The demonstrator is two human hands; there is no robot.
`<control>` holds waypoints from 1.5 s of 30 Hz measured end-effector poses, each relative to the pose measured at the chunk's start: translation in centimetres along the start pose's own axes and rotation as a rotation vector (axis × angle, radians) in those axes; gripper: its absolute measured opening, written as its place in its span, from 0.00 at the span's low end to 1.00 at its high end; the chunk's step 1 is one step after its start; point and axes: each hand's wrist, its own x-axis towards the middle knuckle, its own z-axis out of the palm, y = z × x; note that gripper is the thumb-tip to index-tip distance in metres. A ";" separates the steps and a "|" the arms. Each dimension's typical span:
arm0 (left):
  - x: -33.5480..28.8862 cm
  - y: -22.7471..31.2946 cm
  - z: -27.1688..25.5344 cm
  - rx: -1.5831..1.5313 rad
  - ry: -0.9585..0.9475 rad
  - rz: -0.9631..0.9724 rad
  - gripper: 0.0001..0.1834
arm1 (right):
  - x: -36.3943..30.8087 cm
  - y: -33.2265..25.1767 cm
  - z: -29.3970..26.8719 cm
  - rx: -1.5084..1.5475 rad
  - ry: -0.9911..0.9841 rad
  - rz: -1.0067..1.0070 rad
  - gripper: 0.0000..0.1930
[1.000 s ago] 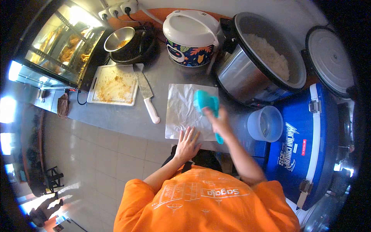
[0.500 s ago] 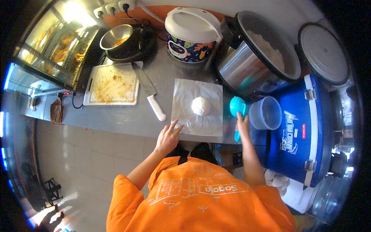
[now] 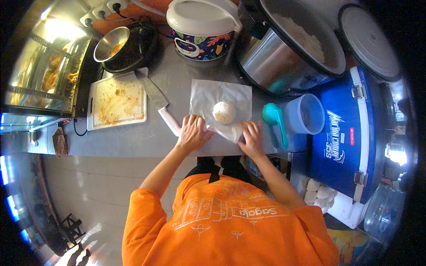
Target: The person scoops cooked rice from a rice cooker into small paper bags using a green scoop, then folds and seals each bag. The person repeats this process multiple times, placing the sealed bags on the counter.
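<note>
A rounded mound of white rice (image 3: 224,112) sits on a thin translucent wrapping sheet (image 3: 200,92) on the metal counter. My left hand (image 3: 193,133) pinches the sheet's near left corner, beside the knife handle. At the near right corner, my right hand (image 3: 252,138) grips the sheet with its fingers bent. Between the hands the sheet's near edge is lifted and creased toward the rice. To the right of my right hand lies a teal rice scoop (image 3: 271,114), its handle pointing toward me.
A knife (image 3: 153,94) leans on a crumb-covered cutting board (image 3: 94,119) at left. Behind stand a steel bowl (image 3: 101,48), a patterned rice cooker (image 3: 199,22) and a large open pot of rice (image 3: 266,57). A clear tub (image 3: 306,115) and a blue cooler box (image 3: 337,128) flank the right.
My right hand has let go of the teal scoop, now lying on the counter, and moved left to the sheet. My left hand now holds the near left corner; the near edge is raised.
</note>
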 end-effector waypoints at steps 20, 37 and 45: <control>5.8 -1.9 3.7 -0.558 0.408 -0.851 0.19 | 5.1 6.2 4.3 0.676 0.373 0.637 0.17; 3.5 5.6 1.7 0.010 -0.365 0.065 0.45 | 17.9 9.5 2.4 0.144 -0.325 0.062 0.40; 5.5 6.0 4.4 0.168 -0.268 0.016 0.45 | 22.5 9.4 5.7 -0.029 -0.745 0.122 0.25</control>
